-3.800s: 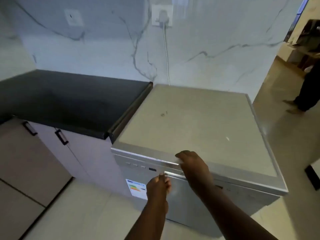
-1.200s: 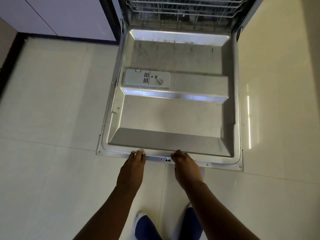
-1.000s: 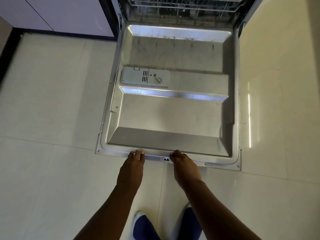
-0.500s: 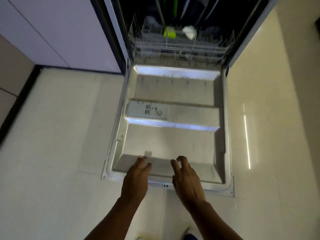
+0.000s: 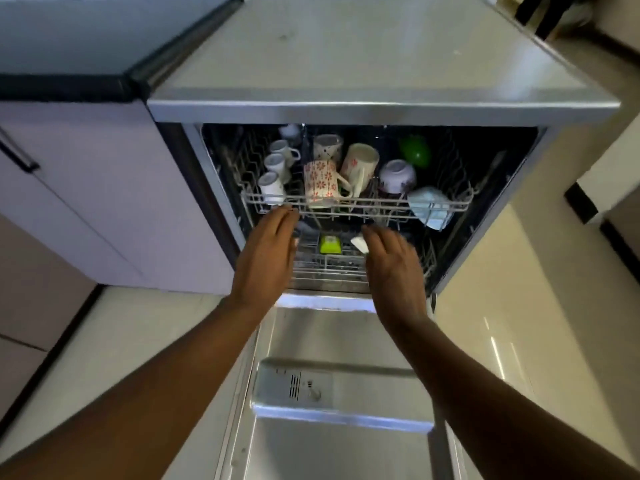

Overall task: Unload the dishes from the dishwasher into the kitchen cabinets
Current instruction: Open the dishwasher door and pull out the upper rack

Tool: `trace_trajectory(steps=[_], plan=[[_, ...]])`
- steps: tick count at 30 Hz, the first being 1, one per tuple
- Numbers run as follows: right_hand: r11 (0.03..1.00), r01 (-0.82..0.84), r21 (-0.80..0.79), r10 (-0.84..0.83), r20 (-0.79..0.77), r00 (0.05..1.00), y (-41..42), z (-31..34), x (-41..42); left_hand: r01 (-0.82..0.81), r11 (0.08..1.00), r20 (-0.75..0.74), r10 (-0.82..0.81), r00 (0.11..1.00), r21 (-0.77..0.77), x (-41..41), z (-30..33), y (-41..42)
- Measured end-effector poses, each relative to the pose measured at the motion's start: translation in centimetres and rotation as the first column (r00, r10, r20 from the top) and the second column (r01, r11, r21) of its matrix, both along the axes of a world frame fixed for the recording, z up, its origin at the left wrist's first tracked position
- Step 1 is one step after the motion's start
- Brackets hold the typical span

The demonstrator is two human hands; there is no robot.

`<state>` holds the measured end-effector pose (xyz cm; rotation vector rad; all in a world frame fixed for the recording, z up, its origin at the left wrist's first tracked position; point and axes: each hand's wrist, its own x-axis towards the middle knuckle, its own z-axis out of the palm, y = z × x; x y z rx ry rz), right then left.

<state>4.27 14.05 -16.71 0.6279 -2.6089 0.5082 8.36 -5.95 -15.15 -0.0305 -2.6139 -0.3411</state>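
Observation:
The dishwasher (image 5: 346,64) stands with its door (image 5: 339,427) folded flat toward me. Its upper rack (image 5: 356,202) holds three small white cups (image 5: 273,187), a red-flowered mug (image 5: 322,183), a second flowered mug (image 5: 358,159), an upturned white bowl (image 5: 396,174), a green item (image 5: 415,154) and a pale blue bowl (image 5: 429,206). The lower rack (image 5: 329,268) shows a lime-green thing (image 5: 329,244). My left hand (image 5: 266,258) reaches with straight fingers to the upper rack's front rail. My right hand (image 5: 394,268) is extended just below that rail, holding nothing.
A black countertop (image 5: 69,46) with pale cabinet doors (image 5: 104,188) and dark handles adjoins the dishwasher on the left. Glossy cream floor tiles (image 5: 519,306) lie on both sides of the door. A dark-edged object (image 5: 585,202) sits at the right wall.
Both hands let go of the lowered door's edge and rose forward to the upper rack. My view tilted up from the door to the dishwasher's inside.

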Motion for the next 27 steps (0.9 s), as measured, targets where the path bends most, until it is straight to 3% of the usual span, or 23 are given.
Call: trace_trajectory(steps=[2,4,7,11,15,27], plan=[[0.998,0.037,0.051,-0.037,-0.002,0.999,-0.8,0.5,-4.9,0.03,0.991,0.099,-0.017,0.995,-0.134,-5.0,0.5,-0.8],[0.979,0.017,0.203,-0.034,0.082,0.996,-1.3,0.2,-9.2,0.017,0.972,0.273,0.05,0.961,-0.236,-8.9,-0.3,-1.3],[0.933,-0.029,0.358,-0.073,0.269,0.96,-1.3,-1.8,-12.9,0.001,0.979,0.469,0.096,0.878,-0.202,-12.0,-2.6,-1.9],[0.961,-0.033,0.276,-0.025,0.207,0.978,-0.6,-2.5,-13.7,0.004,0.998,0.295,0.013,0.956,-0.06,-12.4,-5.3,-2.6],[0.983,0.024,0.183,-0.064,0.217,0.974,-0.8,-1.1,-11.9,-0.057,0.995,0.197,0.041,0.98,0.078,-11.1,-5.0,-1.6],[0.964,0.109,0.243,-0.152,0.165,0.975,2.0,0.4,3.9,-0.043,0.999,0.248,0.043,0.968,-0.006,4.7,-2.8,1.8]])
